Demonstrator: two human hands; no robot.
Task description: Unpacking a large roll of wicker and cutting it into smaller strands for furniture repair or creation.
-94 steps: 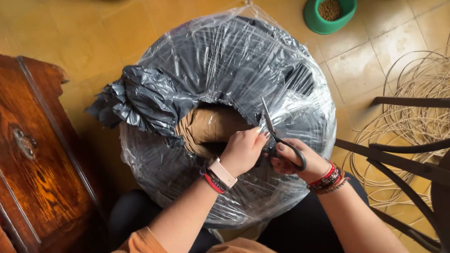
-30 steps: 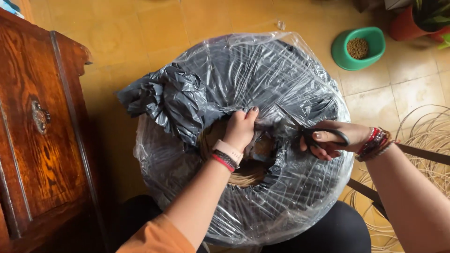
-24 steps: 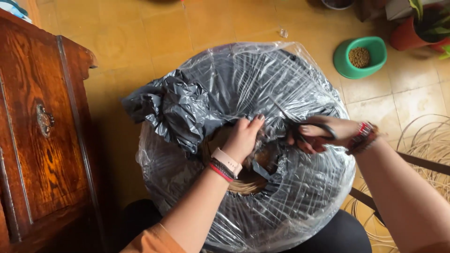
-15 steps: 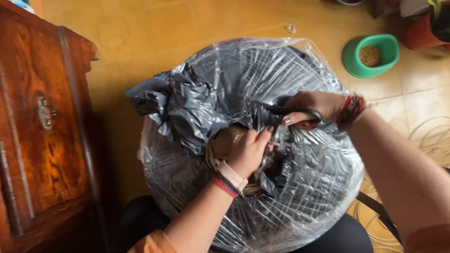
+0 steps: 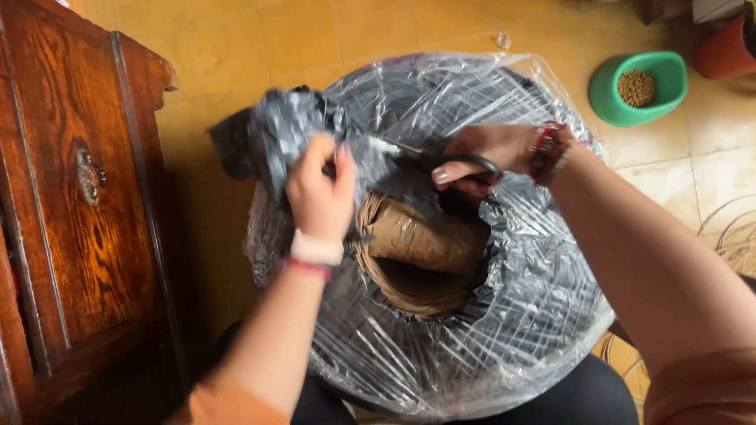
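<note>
Head view: black plastic flap (image 5: 272, 138) is being pinched up-left by the left hand (image 5: 319, 193); scissors (image 5: 441, 161), gripped by the right hand (image 5: 480, 149), are pointing leftward at it.

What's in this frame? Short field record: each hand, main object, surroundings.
left hand: fingers pinching a flap of black plastic, pulled up off the bundle
right hand: fingers through the loops of black-handled scissors, blades pointing toward the flap
bundle: large round coil in clear and black wrap, on the person's lap
centre opening: brown paper-wrapped core exposed
left side: dark wooden cabinet
upper right: green bowl of pellets on tiled floor
</note>
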